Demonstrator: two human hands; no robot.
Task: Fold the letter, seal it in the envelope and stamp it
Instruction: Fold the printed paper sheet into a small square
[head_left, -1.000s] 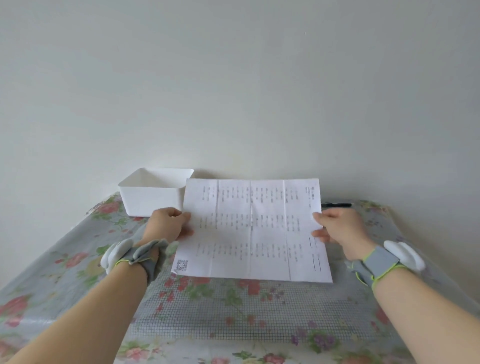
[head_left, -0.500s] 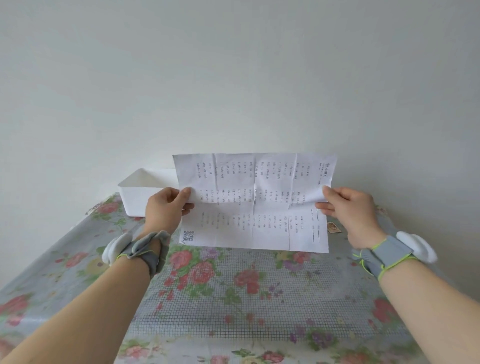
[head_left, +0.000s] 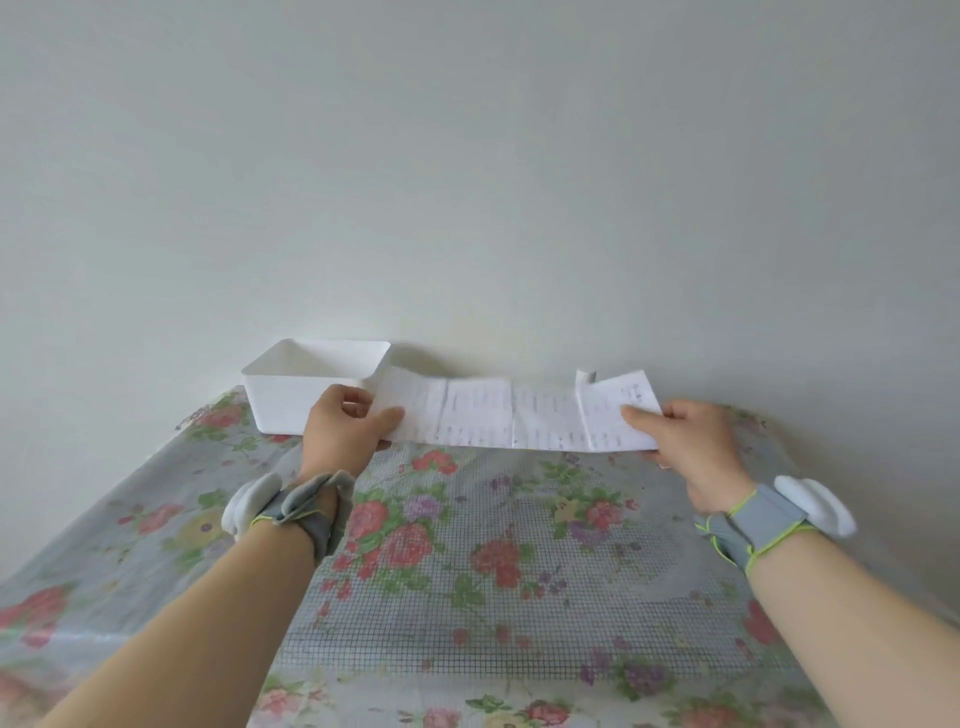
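Note:
The letter is a white printed sheet with several vertical creases, folded in half lengthwise into a long strip and held above the far part of the table. My left hand pinches its left end and my right hand pinches its right end. A corner of the back layer sticks up near the right end. No envelope or stamp shows.
A white plastic bin stands at the back left against the wall. The table has a floral cover with a gridded mat in the middle. A plain wall rises right behind the table.
Both hands lifted the flat sheet off the table, then folded it in half along its long middle crease, so it now shows as a narrow strip.

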